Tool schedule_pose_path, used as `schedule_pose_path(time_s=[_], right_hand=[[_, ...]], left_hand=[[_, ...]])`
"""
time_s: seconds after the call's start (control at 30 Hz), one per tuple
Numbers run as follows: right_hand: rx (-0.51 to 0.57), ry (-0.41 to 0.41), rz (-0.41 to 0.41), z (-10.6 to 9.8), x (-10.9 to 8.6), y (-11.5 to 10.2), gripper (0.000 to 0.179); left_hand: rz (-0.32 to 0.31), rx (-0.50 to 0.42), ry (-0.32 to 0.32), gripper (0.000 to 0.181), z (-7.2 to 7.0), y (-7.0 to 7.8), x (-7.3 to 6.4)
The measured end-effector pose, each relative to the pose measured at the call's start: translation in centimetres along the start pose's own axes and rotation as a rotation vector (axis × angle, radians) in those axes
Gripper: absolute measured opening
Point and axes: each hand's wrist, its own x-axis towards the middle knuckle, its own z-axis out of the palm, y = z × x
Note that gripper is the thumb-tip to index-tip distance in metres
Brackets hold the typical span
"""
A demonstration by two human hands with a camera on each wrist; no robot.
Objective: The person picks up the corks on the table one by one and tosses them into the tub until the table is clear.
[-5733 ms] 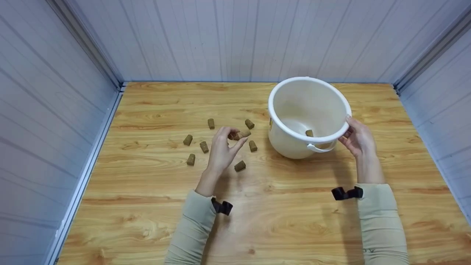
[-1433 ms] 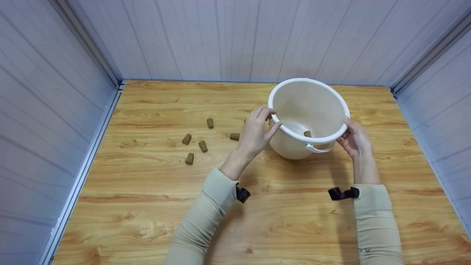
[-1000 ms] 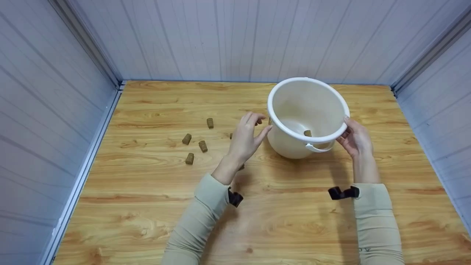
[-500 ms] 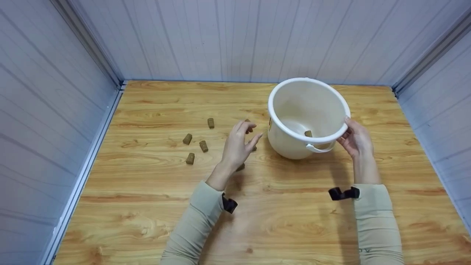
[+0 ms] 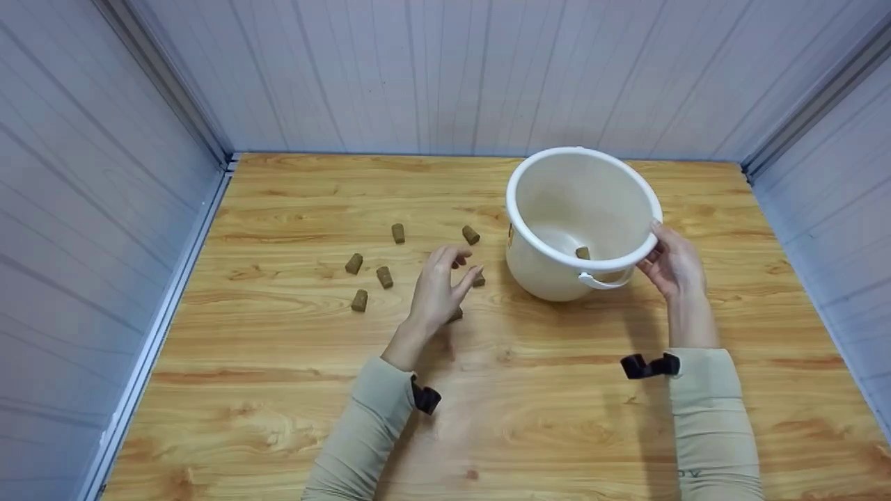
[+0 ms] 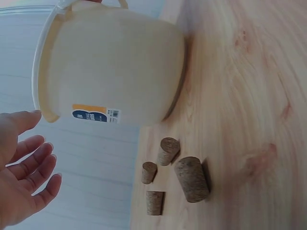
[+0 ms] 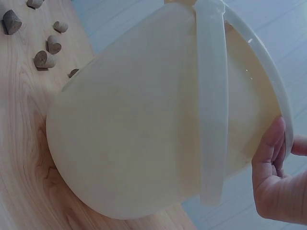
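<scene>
My right hand (image 5: 679,264) grips the rim of a white plastic bucket (image 5: 550,278), thumb over the edge and fingers below it; the right wrist view shows this grip on the rim (image 7: 268,72) too. Inside the bucket lies one cork stopper (image 5: 582,252). My left hand (image 5: 437,289) hovers over the corks left of the bucket, fingers bent loosely and thumb apart, with nothing between them. In the left wrist view, the palm and spread fingers of the left hand (image 6: 24,167) show bare. Near it lie a cork (image 5: 470,234) and another cork (image 5: 479,280), partly behind the thumb.
Several more corks are scattered to the left, among them one cork (image 5: 397,233) at the back and one cork (image 5: 359,300) nearer the front. The bucket's handle (image 5: 604,282) hangs at its front. Panel walls (image 5: 445,76) enclose the wooden table (image 5: 543,417) behind and at both sides.
Earliest, my left hand had a cork at its fingertips. It then reached the bucket's rim and has since moved back left, empty, over the corks. My right hand has kept its hold.
</scene>
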Motion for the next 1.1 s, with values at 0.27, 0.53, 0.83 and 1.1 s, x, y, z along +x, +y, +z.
schedule_pose_path(time_s=[0.27,0.53,0.83,1.1], right_hand=[[0.009,-0.007,0.004,0.1,-0.1,0.0,0.011],[0.015,0.0,0.008,0.1,0.0,0.0,0.011],[0.019,0.001,0.005,0.0,0.0,0.1,0.01],[0.008,0.016,0.0,0.1,0.1,0.1,0.012]], left_hand=[[-0.052,0.011,-0.021,0.023,0.5,-1.1,-0.9],[-0.071,0.005,-0.018,0.024,0.8,-2.3,-2.0],[-0.141,-0.034,-0.055,0.024,1.3,-3.3,-3.3],[-0.176,-0.058,-0.085,0.028,1.5,-4.0,-4.0]])
